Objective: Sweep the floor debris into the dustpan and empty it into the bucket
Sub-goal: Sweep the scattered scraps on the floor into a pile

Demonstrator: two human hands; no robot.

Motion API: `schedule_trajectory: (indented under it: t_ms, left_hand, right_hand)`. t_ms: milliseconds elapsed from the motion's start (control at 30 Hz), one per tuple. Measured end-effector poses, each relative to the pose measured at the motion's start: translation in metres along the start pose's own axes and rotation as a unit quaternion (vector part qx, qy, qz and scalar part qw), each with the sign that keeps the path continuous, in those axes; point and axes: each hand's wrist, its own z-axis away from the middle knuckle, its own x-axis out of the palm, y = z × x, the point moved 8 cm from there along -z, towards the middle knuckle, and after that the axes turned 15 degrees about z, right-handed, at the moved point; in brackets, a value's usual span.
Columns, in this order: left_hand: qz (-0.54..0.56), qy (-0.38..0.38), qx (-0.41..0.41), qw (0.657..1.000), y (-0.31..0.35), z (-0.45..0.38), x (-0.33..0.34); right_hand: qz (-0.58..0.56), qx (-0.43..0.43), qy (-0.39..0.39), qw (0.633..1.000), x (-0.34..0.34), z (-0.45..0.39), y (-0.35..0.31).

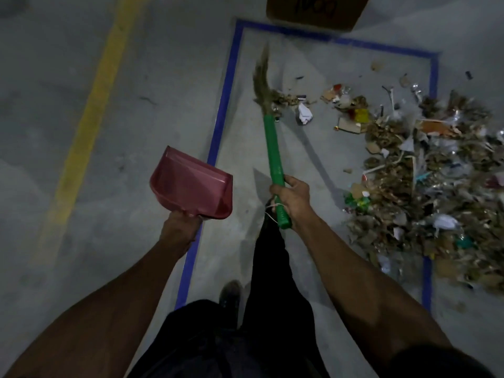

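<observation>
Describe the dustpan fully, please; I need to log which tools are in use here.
The dustpan is a dull red, slightly see-through plastic scoop with raised side walls and a rounded back. It looks empty. The left hand grips it at the handle end and holds it tilted in the air above the grey floor, left of the green-handled broom.

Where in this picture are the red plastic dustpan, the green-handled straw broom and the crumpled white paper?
Red plastic dustpan (191, 184): head view, on its flat inner tray.
Green-handled straw broom (273, 151): head view, middle of the green handle.
Crumpled white paper (304, 113): head view, centre of the wad.
</observation>
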Motion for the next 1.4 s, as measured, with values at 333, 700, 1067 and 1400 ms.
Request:
schedule_trajectory:
  t_ms: [333,700,1067,1400]
  left_hand:
    - [-0.009,0.04,-0.01,0.999,0.131,-0.106,0.104]
    - [-0.042,-0.004,0.015,0.999,0.235,-0.143,0.148]
    - [-0.147,-0.091,0.067,0.983,0.315,-0.21,0.176]
    - [-0.22,-0.146,0.092,0.96,0.346,-0.26,0.202]
  right_hand:
    - [-0.11,0.136,-0.009,0.985,-0.007,-0.207,-0.054]
    - [-0.339,0.168,0.058,0.924,-0.079,-0.199,-0.091]
    - [-0.296,0.203,0.102,0.928,-0.07,-0.281,-0.136]
    - [-0.479,0.195,0.24,0.821,-0.155,-0.336,-0.121]
